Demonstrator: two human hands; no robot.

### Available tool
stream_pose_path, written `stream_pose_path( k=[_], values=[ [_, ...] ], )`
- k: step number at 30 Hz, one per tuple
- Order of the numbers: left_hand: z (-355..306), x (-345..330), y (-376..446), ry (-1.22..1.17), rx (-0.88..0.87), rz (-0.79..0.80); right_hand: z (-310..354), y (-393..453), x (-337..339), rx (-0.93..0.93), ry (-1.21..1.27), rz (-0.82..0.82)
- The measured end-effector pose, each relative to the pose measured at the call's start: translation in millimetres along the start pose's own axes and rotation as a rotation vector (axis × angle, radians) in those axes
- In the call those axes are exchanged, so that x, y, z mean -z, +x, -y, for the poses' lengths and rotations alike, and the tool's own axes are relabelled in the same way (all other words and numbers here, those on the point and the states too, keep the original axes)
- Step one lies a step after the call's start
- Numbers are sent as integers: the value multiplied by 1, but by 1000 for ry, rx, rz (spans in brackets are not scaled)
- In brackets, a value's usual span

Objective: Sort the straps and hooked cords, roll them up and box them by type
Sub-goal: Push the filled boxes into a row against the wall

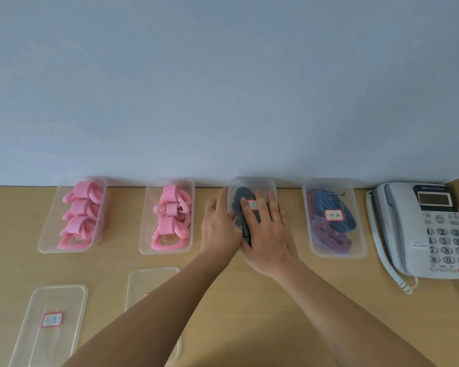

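While the right hand (265,229) presses flat-fingered on the lid (252,205) over the dark straps' box (252,182) against the wall and the left hand (219,229) steadies its side, uneven pressure could leave one corner unsealed or pinch a strap.

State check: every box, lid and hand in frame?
Leftmost box: open, pink rolls inside.
Second box: open, pink rolls inside.
Third box: lid on, both hands pressing it.
Fourth box: lidded, labelled.
Two loose lids: on desk.
Left hand: flat.
Right hand: flat.
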State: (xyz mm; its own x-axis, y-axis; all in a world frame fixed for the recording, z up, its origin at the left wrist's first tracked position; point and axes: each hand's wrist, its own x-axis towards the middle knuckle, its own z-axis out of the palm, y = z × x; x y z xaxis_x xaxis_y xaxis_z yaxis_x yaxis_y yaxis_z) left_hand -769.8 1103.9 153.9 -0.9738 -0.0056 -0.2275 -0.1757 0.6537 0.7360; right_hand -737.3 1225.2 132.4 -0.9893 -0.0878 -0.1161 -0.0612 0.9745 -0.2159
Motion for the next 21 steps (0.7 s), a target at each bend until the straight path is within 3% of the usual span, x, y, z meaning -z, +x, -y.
stream_pose_path(
  k=[3, 7, 12, 21],
  values=[
    [14, -12, -6, 52, -130, -38, -7, -8, -2, 37, 73, -50],
    [27, -21, -5, 69, -220, -91, -17, 7, 0, -9, 241, -242],
    [28, -13, 5, 191, -340, 25, -18, 12, -6, -103, 162, -123],
    [28, -9, 7, 210, -289, 67, -18, 14, -6, -100, 145, -126]
  ],
)
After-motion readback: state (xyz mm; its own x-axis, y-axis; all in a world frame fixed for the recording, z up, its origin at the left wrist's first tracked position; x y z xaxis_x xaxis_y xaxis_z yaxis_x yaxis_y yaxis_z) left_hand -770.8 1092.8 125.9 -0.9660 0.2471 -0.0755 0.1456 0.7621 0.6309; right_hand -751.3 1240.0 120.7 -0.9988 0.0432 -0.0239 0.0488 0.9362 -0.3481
